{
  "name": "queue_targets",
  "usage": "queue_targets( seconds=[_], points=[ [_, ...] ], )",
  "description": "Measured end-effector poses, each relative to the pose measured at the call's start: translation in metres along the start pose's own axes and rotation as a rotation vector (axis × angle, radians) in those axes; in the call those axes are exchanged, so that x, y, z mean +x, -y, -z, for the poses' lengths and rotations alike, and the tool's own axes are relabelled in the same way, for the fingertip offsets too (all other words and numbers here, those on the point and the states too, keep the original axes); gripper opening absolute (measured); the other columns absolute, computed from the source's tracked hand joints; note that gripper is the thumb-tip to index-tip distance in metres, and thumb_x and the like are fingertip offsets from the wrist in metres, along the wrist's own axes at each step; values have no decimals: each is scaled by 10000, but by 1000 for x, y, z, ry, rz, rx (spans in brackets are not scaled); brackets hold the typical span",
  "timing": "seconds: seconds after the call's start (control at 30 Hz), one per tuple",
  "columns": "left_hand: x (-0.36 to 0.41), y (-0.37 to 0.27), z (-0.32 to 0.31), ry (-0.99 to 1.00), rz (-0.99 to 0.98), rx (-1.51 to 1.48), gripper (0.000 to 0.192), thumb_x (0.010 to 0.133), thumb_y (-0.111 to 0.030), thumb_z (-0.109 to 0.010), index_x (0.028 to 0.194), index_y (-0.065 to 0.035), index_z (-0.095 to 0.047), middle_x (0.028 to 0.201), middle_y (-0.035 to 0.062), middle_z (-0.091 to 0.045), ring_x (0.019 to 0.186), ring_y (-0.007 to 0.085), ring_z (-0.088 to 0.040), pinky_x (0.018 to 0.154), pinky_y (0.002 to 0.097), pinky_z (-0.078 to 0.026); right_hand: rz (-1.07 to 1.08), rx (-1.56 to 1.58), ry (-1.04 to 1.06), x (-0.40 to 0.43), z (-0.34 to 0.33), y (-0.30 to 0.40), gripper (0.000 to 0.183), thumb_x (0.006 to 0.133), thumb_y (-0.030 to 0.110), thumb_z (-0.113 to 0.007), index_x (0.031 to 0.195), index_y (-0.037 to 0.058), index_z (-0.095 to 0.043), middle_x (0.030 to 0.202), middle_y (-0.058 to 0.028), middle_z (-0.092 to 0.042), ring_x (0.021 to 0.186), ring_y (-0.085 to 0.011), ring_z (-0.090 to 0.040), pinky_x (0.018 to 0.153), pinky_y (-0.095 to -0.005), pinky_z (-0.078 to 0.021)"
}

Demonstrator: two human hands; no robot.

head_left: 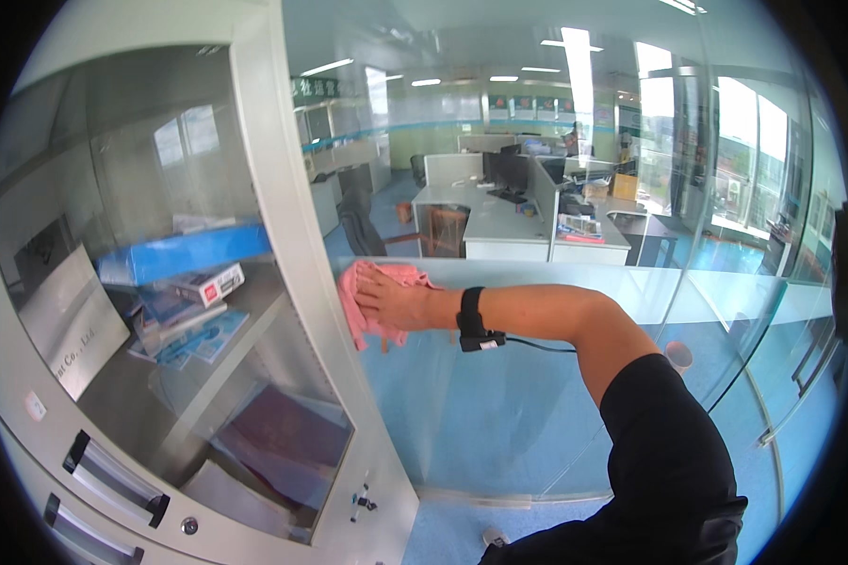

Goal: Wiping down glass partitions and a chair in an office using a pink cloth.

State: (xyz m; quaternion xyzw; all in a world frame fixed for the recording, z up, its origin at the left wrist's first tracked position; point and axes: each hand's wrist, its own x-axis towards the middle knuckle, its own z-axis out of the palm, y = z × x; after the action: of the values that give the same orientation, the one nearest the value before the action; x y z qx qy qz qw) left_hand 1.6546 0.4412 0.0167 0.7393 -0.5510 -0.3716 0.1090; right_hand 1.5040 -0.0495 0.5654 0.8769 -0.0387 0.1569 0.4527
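My right hand presses a crumpled pink cloth against a clear glass partition. The fingers lie spread over the cloth and point left, close to where the glass meets a light grey metal cabinet. A frosted band crosses the pane at about hand height. Around my right wrist is a black strap with a small box and a cable. My left hand is out of view.
The cabinet's glazed door shows a blue file box and papers inside. Its handle and a lock stick out at lower left. Beyond the glass stand office desks and a chair. A glass door handle is at right.
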Motion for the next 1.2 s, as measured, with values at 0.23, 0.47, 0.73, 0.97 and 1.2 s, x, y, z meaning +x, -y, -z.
queue_targets(
  seconds=[0.23, 0.47, 0.73, 0.97, 1.2],
  points=[
    [47, 20, 28, 166, -24, 260, 815, 848, -540, -655, 1389, 32, -444, 1371, 249, -522, 1286, 369, -492, 1089, 411, -390, -654, -435, 321, 11, 240, -156, 320, 779, 292, -618, 1059, 151, -684, 1132, -66, -631, 1127, -279, -554, 1036, -481, -364],
    [111, -25, 34, 228, -203, 271, 837, 873, -536, -621, 1443, 25, -372, 1427, 234, -477, 1330, 361, -448, 1124, 387, -351, -860, -1054, -417, -169, 407, -256, 507, 943, 380, -467, 1271, 1, -545, 1318, -249, -520, 1229, -431, -453, 1049, -544, -326],
    [112, -28, 2, 385, -276, 214, 824, 864, -486, -656, 1442, 32, -378, 1428, 239, -474, 1323, 366, -453, 1113, 398, -365, -1077, -88, 485, -156, 280, -57, 452, 836, 348, -600, 1199, 78, -587, 1219, -147, -560, 1167, -334, -508, 1026, -499, -356],
    [92, 1, 17, 243, -231, 204, 781, 861, -489, -657, 1392, 40, -440, 1409, 242, -489, 1300, 378, -467, 1092, 415, -383, -864, -732, 209, -87, 307, -208, 498, 792, 425, -617, 1170, 105, -665, 1140, -162, -647, 1139, -395, -523, 1038, -562, -321],
    [28, 4, 4, 49, 37, 73, 783, 848, -520, -657, 1389, 10, -457, 1360, 233, -539, 1254, 390, -512, 1055, 450, -418, -534, -1158, -662, 25, 307, -332, 371, 914, 357, -464, 1086, 80, -642, 1010, -176, -673, 1038, -365, -593, 1053, -569, -298]
  ],
)
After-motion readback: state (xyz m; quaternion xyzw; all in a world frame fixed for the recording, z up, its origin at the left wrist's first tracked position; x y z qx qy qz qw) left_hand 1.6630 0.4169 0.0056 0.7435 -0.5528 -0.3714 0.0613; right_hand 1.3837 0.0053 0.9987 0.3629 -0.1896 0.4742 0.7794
